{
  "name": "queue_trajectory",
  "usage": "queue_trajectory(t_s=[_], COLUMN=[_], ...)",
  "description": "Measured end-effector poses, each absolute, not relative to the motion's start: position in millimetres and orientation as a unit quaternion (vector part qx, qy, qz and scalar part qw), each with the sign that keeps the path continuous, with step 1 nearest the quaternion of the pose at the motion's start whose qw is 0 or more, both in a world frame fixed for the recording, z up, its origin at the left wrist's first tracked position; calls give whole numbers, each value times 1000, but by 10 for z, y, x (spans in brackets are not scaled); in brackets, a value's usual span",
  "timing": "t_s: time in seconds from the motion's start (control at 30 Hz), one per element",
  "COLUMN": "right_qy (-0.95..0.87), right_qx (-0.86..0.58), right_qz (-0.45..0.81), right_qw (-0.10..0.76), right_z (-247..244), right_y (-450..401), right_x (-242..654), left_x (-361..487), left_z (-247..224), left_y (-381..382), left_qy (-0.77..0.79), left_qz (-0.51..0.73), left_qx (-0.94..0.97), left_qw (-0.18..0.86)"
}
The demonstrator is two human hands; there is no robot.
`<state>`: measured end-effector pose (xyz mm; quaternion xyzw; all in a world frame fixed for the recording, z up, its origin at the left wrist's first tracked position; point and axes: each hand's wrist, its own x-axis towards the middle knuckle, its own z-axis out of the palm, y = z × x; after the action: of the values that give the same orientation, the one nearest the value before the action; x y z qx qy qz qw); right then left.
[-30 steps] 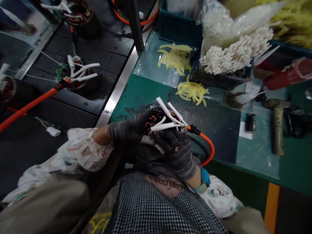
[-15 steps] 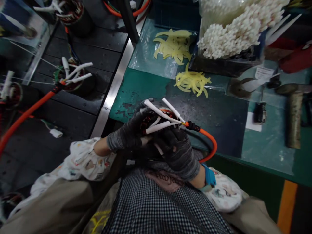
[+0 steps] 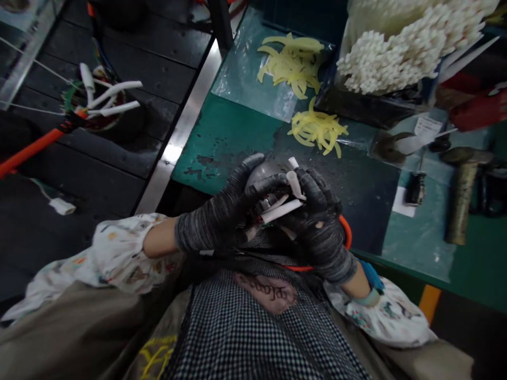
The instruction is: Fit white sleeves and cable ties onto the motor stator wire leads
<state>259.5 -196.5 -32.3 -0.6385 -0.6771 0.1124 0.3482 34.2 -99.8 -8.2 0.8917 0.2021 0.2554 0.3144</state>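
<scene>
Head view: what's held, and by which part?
A round metal part: the left hand clasps its left side; the right hand is at its white sleeves, exact finger contact hidden.

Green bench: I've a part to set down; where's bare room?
Bare: the worn green patch between metal strip and left hand; the dark mat between right hand and white card. Crowded: around the hammer and white bundle.

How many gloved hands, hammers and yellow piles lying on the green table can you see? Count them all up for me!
Gloved hands: 2, the left hand and the right hand
Hammers: 1, the hammer
Yellow piles: 2, the upper pile and the lower pile
Total: 5
</scene>
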Motion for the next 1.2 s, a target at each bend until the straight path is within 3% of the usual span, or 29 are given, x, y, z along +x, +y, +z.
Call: queue_trajectory(t_s=[0.23, 0.43, 0.53, 0.83, 1.2], right_qy=[-683, -663, -650, -746, -728], right_qx=[-646, -667, -656, -561, -606], right_qz=[90, 93, 138, 131, 123], right_qw=[329, 327, 359, 335, 296], right_z=[-302, -226, -218, -316, -335], right_y=[-2080, -2112, -2091, -2009, -2056], right_x=[2579, 2470, 2638, 3195, 3103], left_x=[307, 475, 597, 779, 812], left_z=[-139, -565, -575, -211, -149], left_y=[-1007, -1333, -1381, -1287, -1238], left_qy=[180, 278, 312, 331, 298], left_qz=[275, 434, 414, 323, 321], left_qx=[882, 784, 788, 832, 837], left_qw=[338, 346, 333, 307, 328])
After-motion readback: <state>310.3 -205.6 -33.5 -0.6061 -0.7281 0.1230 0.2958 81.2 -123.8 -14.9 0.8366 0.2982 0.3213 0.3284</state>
